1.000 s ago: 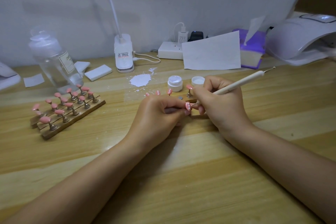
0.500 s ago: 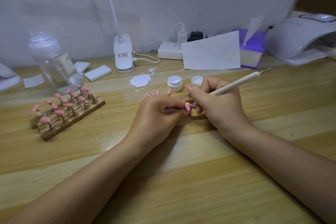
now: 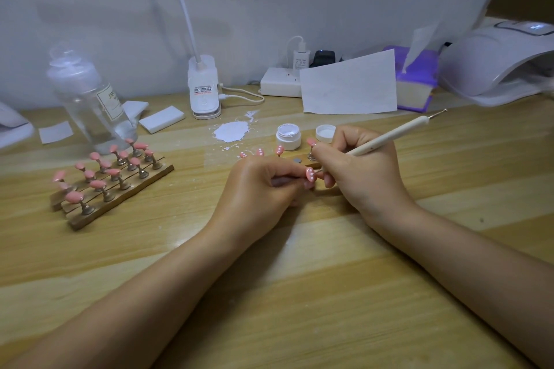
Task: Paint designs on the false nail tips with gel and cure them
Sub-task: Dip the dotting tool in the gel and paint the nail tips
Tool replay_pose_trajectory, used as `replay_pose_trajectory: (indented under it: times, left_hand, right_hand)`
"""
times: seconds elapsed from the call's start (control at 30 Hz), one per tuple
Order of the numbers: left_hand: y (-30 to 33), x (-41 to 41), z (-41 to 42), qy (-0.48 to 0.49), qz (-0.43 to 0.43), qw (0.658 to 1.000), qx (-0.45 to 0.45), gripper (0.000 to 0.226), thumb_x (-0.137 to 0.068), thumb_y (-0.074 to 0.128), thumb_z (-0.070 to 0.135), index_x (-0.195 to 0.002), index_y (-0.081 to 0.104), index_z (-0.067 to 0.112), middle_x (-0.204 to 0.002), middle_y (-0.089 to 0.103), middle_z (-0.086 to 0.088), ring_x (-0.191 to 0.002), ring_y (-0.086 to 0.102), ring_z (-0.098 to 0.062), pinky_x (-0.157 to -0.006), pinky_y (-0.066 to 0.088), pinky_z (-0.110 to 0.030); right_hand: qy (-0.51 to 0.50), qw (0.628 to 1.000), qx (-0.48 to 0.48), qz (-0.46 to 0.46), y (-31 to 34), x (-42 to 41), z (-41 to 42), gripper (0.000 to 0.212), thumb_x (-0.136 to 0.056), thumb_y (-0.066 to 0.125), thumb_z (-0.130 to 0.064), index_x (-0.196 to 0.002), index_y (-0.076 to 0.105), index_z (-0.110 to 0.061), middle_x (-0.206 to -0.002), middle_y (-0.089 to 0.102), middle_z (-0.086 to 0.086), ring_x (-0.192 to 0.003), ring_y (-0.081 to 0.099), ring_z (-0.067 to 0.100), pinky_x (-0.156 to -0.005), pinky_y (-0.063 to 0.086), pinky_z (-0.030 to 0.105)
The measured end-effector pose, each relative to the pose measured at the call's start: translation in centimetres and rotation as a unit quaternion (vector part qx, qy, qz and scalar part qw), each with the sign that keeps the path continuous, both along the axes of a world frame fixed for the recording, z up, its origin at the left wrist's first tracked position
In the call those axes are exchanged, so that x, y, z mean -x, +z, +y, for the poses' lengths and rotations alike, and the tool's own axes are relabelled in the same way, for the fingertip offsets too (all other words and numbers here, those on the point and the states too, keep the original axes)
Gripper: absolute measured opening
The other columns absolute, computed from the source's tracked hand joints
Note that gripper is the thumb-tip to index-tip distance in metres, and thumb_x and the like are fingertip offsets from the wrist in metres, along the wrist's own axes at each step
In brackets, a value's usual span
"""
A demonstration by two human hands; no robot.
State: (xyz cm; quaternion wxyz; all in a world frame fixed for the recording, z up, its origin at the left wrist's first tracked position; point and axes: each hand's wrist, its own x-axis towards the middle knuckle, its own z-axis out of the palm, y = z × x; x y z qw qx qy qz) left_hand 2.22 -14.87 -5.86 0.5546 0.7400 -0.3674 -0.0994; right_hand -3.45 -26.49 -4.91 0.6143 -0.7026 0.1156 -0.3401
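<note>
Holding a pink nail tip (image 3: 310, 174) on its little stand between thumb and fingers, the left hand (image 3: 263, 186) keeps it low over the desk (image 3: 299, 293), seemingly so it stays steady. The right hand (image 3: 359, 168) pinches the dotting pen (image 3: 386, 137) like a pencil, its working end at the tip beside the white dots. The open gel pot (image 3: 288, 137) sits just behind, handy for reloading. The curing lamp (image 3: 497, 63) waits at far right.
</note>
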Motion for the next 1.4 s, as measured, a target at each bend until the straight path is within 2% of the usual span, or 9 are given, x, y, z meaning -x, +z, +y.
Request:
replay_pose_trajectory:
  times: [0.07,0.17,0.3,0.47,0.6,0.9,1.03,1.2,1.4]
  left_hand:
    - [0.09,0.08,0.04,0.0,-0.015,1.0,-0.001,0.013,-0.078,0.067,-0.002,-0.084,0.074,0.007,-0.078,0.072,0.0,-0.061,0.06,0.01,-0.058,0.045,-0.002]
    - [0.04,0.03,0.0,0.008,-0.016,1.0,-0.003,0.015,-0.078,0.067,-0.001,-0.083,0.074,0.011,-0.078,0.073,0.0,-0.066,0.061,0.005,-0.061,0.053,-0.015]
    - [0.22,0.2,-0.02,0.004,-0.039,0.999,-0.005,0.014,-0.078,0.067,-0.003,-0.083,0.074,0.007,-0.073,0.069,0.002,-0.052,0.055,0.013,-0.06,0.038,0.005]
    - [0.11,0.11,-0.03,0.006,-0.019,1.0,-0.002,0.015,-0.078,0.067,-0.001,-0.084,0.074,0.01,-0.08,0.073,-0.004,-0.059,0.057,0.009,-0.059,0.048,-0.007]
    - [0.33,0.32,-0.01,-0.005,-0.028,1.0,0.0,0.013,-0.078,0.066,-0.004,-0.084,0.073,0.005,-0.07,0.068,0.003,-0.05,0.053,0.015,-0.06,0.035,0.007]
    - [0.12,0.18,-0.02,-0.002,-0.001,1.0,0.003,0.013,-0.078,0.067,0.0,-0.087,0.074,0.008,-0.08,0.072,0.008,-0.066,0.06,0.011,-0.055,0.048,-0.009]
    - [0.31,0.35,0.0,-0.004,-0.022,1.0,0.003,0.013,-0.078,0.067,-0.003,-0.085,0.073,0.005,-0.072,0.068,0.011,-0.054,0.056,0.015,-0.058,0.036,0.007]
    - [0.04,0.1,0.03,0.007,-0.01,1.0,-0.004,0.014,-0.079,0.068,0.003,-0.087,0.075,0.012,-0.082,0.073,0.0,-0.07,0.062,0.005,-0.061,0.054,-0.016]
    - [0.05,0.12,0.02,0.005,-0.001,1.0,-0.001,0.015,-0.078,0.068,0.002,-0.087,0.074,0.013,-0.081,0.073,-0.001,-0.069,0.061,0.006,-0.057,0.052,-0.014]
  right_hand:
    - [0.001,1.0,0.001,0.001,0.04,-0.01,0.02,0.042,-0.078,0.061,0.003,-0.047,0.037,-0.008,-0.031,0.043,-0.005,-0.032,0.041,0.003,-0.04,0.036,0.012]
    - [0.006,1.0,-0.009,0.0,0.09,0.04,0.1,0.041,-0.078,0.06,0.005,-0.047,0.037,-0.007,-0.031,0.043,-0.005,-0.031,0.042,0.001,-0.04,0.037,0.011]
    - [0.007,1.0,-0.013,-0.001,0.17,0.09,0.17,0.04,-0.079,0.06,0.005,-0.048,0.037,-0.006,-0.033,0.042,-0.001,-0.03,0.042,0.001,-0.038,0.036,0.011]
    - [0.017,1.0,-0.02,-0.002,0.17,0.14,0.2,0.042,-0.079,0.059,0.006,-0.047,0.036,-0.008,-0.03,0.043,-0.005,-0.03,0.043,0.0,-0.039,0.036,0.01]
    - [0.006,1.0,-0.013,0.001,0.09,0.04,0.17,0.041,-0.078,0.061,0.005,-0.047,0.037,-0.007,-0.03,0.043,-0.005,-0.031,0.042,0.001,-0.04,0.037,0.011]
    - [-0.02,1.0,-0.01,-0.001,-0.03,-0.13,-0.1,0.034,-0.074,0.059,0.004,-0.048,0.038,-0.004,-0.032,0.042,-0.003,-0.033,0.039,0.003,-0.042,0.038,0.013]
    - [-0.012,1.0,-0.013,-0.006,-0.13,-0.16,-0.14,0.038,-0.076,0.063,0.003,-0.048,0.038,-0.006,-0.034,0.042,-0.004,-0.035,0.038,0.003,-0.042,0.035,0.015]
    - [-0.012,1.0,0.001,-0.006,-0.13,-0.14,-0.06,0.034,-0.076,0.064,0.001,-0.051,0.041,0.001,-0.038,0.042,0.004,-0.035,0.038,0.003,-0.044,0.035,0.016]
    - [-0.014,1.0,0.001,-0.002,-0.1,-0.09,-0.05,0.034,-0.077,0.063,0.002,-0.051,0.041,-0.001,-0.038,0.042,0.005,-0.034,0.039,0.002,-0.044,0.037,0.016]
